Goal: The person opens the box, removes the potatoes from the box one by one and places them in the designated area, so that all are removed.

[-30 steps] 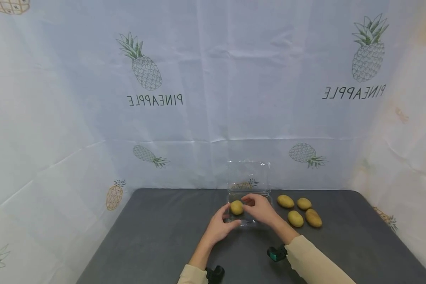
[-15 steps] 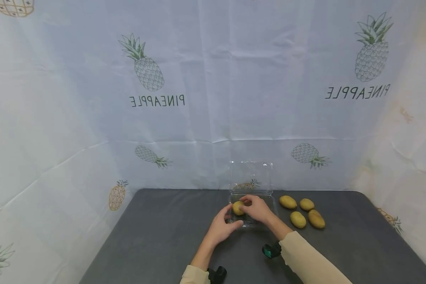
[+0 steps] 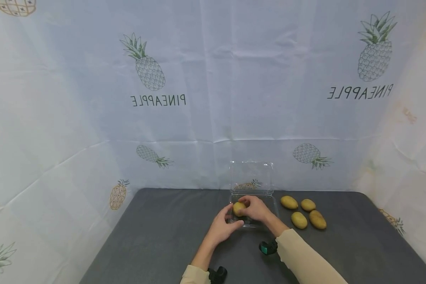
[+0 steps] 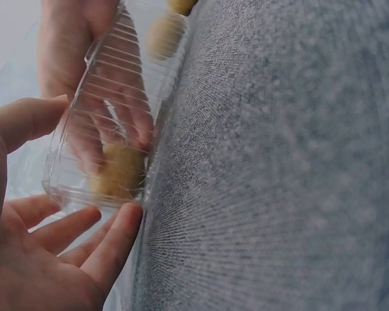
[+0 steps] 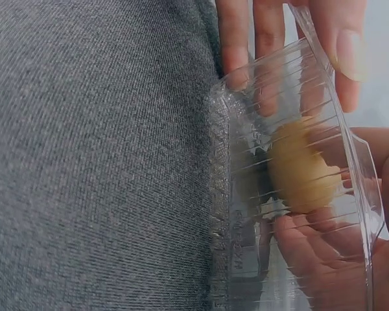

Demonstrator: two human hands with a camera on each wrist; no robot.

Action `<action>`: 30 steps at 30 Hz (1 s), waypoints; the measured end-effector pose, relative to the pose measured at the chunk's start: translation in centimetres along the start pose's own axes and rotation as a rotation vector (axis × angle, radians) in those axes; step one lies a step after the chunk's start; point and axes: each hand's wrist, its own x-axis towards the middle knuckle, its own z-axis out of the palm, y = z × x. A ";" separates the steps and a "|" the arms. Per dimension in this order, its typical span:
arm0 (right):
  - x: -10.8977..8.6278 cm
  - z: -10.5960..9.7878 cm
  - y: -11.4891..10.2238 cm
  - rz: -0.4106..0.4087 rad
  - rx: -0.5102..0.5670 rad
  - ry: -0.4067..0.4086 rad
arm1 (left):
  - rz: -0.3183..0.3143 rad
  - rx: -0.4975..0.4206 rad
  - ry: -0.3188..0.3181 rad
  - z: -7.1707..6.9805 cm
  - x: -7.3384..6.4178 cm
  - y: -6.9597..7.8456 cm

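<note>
A yellow potato [image 3: 238, 210] is inside a clear plastic clamshell box [image 3: 254, 226], near its left wall. My right hand [image 3: 258, 209] reaches into the box and grips this potato between thumb and fingers. Through the ribbed wall in the right wrist view, the potato [image 5: 301, 170] shows with the thumb on one side and fingers on the other. My left hand [image 3: 221, 225] is at the box's left side. Its straight fingers [image 4: 120, 240] touch the outer wall low down, while the thumb stays spread apart near the front rim.
Several more potatoes [image 3: 299, 220] lie on the dark grey table [image 3: 163, 236] right of the box. The box's clear lid [image 3: 252, 173] stands upright at the back, before a white cloth [image 3: 213, 118] printed with pineapples. Black wrist cameras [image 3: 268, 247] hang under both wrists.
My right hand has closed in leftward from beside the potato and now grips it. The left hand keeps its place at the box's side. The view has shifted slightly.
</note>
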 end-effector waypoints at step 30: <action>-3.2 -2.6 -1.0 -0.139 -0.018 0.054 | 0.019 -0.006 0.007 0.0 0.1 -0.2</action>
